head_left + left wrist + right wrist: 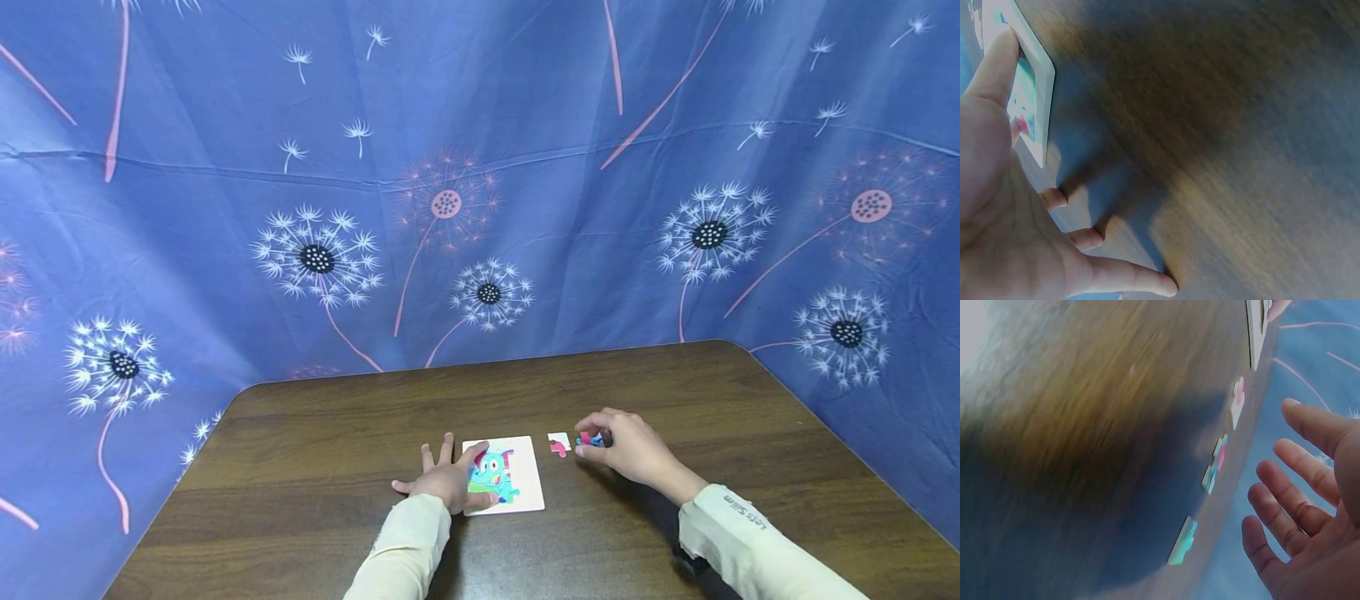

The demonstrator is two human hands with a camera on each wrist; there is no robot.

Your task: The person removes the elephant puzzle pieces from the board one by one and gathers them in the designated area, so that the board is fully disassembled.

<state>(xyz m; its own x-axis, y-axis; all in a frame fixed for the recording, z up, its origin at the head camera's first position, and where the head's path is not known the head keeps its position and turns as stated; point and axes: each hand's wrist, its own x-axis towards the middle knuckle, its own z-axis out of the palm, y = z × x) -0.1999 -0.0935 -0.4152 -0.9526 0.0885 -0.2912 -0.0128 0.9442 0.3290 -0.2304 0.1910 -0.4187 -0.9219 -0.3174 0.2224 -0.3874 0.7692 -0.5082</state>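
Observation:
A white-framed jigsaw board (530, 471) with a partly filled blue cartoon animal picture lies on the table. My left hand (441, 485) rests at its left side, thumb and index finger on the board, the other fingers spread over the wood. My right hand (637, 450) hovers over the loose pieces to the right, its fingers loosely bent and holding nothing. A white and pink piece (559, 444) lies beside the board. A blue and pink piece (590, 439) is partly covered by the right hand. In the right wrist view a green piece (1182, 542) lies past it.
The brown wooden table (322, 433) has rounded far corners. A blue cloth (525, 100) printed with dandelions hangs behind it and along its sides. Something dark (690, 562) shows beneath the right forearm.

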